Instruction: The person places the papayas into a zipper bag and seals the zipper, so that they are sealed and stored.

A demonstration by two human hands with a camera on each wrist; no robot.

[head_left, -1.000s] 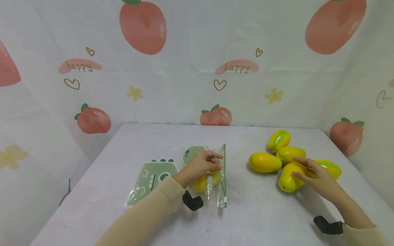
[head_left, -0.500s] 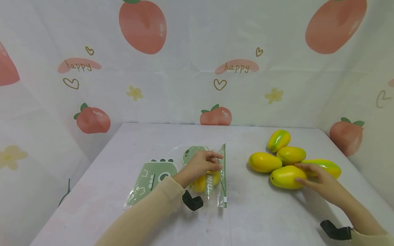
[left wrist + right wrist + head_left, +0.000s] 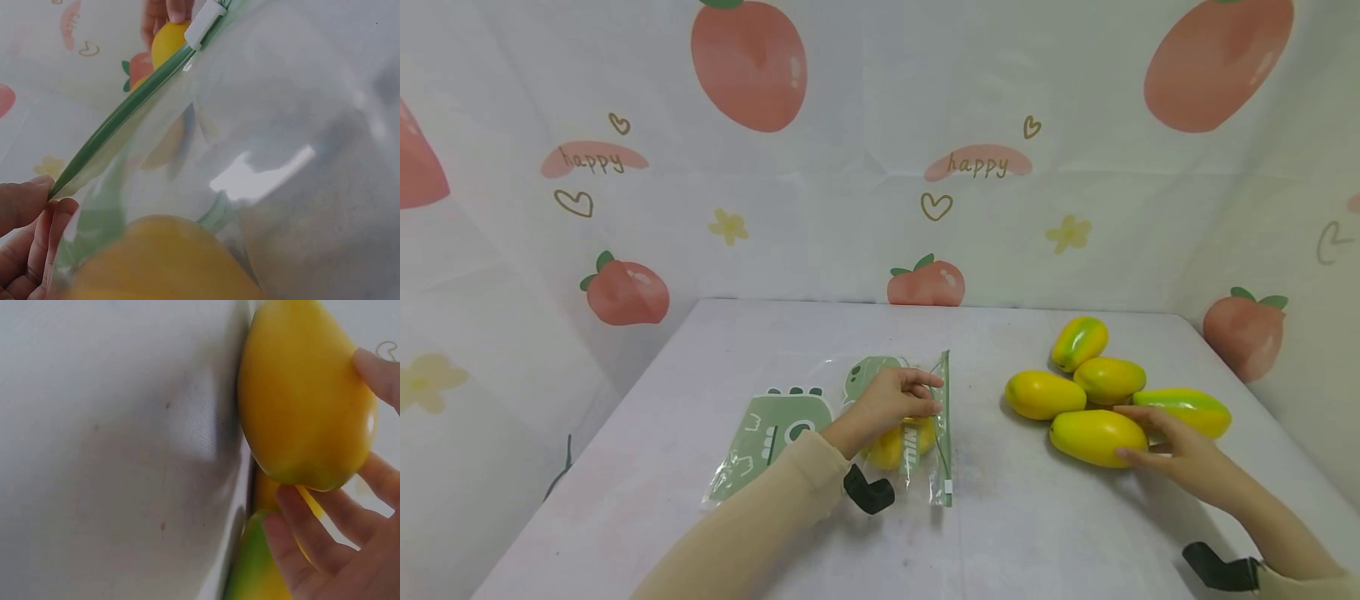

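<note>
My left hand (image 3: 886, 402) pinches the green rim of a clear zip bag (image 3: 946, 454) between thumb and fingers. The bag has a white slider (image 3: 205, 24) and a green cartoon print, and its mouth faces right. Inside lies yellow fruit (image 3: 886, 450), partly hidden under the hand. Over on the right, my right hand (image 3: 1195, 462) grips one end of a yellow papaya (image 3: 1093, 437). In the right wrist view, the thumb lies along one side of this papaya (image 3: 306, 394) and fingers touch its greenish tip.
Several more yellow-green papayas lie behind and beside the gripped one, among them a left one (image 3: 1043, 395), a far one (image 3: 1079, 342) and a right one (image 3: 1187, 410). A printed green dinosaur bag (image 3: 775, 433) lies left of the left hand. A patterned cloth (image 3: 850, 208) hangs behind the white table (image 3: 1000, 533).
The papaya at my right hand has turned from pointing toward me to lying sideways, its free end now to the left. My right hand has shifted slightly right and down. The left hand stays still.
</note>
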